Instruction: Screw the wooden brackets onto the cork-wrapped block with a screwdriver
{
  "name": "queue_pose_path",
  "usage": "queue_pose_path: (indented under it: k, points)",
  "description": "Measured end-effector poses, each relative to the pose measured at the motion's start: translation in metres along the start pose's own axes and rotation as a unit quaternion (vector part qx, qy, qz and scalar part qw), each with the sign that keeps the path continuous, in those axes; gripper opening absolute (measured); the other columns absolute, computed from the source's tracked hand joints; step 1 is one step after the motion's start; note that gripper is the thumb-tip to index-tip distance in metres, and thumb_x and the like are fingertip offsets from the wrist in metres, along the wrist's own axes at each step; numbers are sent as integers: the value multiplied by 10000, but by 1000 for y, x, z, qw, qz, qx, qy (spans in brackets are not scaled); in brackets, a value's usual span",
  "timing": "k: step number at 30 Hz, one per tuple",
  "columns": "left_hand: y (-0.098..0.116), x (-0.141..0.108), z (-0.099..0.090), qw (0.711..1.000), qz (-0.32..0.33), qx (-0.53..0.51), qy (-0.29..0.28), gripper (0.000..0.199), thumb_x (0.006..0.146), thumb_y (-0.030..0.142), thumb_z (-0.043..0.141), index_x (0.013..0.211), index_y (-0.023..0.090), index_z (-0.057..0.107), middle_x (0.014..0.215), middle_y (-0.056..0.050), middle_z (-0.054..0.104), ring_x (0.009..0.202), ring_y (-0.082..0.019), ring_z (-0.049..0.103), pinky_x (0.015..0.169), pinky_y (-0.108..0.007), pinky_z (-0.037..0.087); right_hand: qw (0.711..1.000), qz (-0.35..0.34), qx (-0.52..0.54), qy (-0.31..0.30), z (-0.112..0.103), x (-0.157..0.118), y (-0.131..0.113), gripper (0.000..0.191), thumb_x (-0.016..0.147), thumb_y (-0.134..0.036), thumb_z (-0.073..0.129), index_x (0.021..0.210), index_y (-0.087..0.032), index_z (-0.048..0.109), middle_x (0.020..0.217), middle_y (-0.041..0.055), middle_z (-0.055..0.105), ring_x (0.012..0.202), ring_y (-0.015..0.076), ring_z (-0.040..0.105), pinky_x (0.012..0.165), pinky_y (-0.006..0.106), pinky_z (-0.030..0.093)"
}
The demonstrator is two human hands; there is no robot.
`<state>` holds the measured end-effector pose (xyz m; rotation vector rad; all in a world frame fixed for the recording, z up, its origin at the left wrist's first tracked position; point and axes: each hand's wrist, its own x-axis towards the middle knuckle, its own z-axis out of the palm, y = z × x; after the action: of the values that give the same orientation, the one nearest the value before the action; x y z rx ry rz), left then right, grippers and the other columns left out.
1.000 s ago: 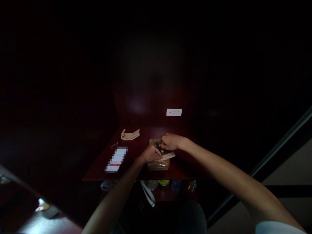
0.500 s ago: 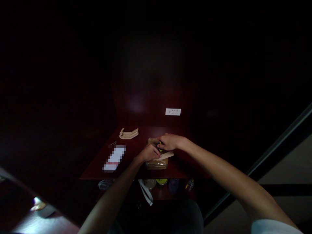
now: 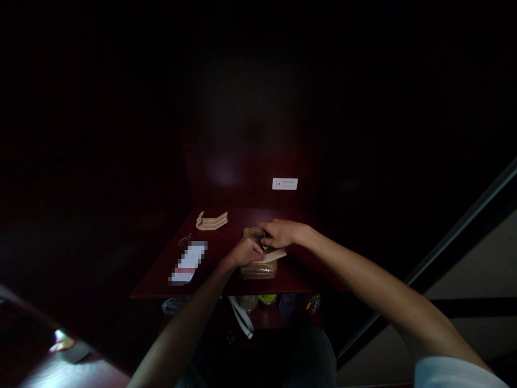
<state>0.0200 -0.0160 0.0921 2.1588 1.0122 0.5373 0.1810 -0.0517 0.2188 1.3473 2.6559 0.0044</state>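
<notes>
Both hands (image 3: 244,252) (image 3: 283,233) still on package (image 3: 258,272)

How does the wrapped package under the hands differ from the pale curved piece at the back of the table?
The wrapped package is brownish and glossy with clear plastic, while the pale curved piece is cream and matte-looking. The wrapped package looks bulkier than the slim pale curved piece. The left hand and right hand are over the wrapped package, while neither hand touches the pale curved piece. Both lie on the dark red table.
</notes>
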Motion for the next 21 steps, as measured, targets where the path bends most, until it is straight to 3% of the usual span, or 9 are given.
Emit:
queue_pose_path:
  k: [4,9,13,21]
  points:
    - [-3,1,2,1000,-11,-9,3,298,689,393,671,798,132,766,740,-82,736,639,-172,619,584,-239,428,999,-31,2,-9,-3,-1,1,245,848,-294,503,1047,-177,585,897,79,684,730,169,623,556,231,352]
    - [-5,2,3,1000,-20,7,0,279,690,382,673,803,143,765,723,-69,733,635,-168,621,588,-235,435,999,-15,-18,-28,-2,3,0,323,887,-342,431,979,-108,634,829,135,691,684,182,627,527,248,335]
    - [-6,3,3,1000,-10,11,1,250,708,353,664,788,137,761,753,-73,736,676,-175,637,602,-232,444,1000,-24,-12,-13,0,7,-3,320,870,-347,455,1007,-120,634,844,124,700,684,184,636,515,244,334]
    - [2,1,-16,991,18,-95,-94,311,676,237,698,958,107,693,915,-81,721,825,-179,647,721,-252,486,999,-33,-2,-26,-5,11,-4,283,846,-317,506,1037,-154,638,910,96,707,763,178,642,598,229,379]
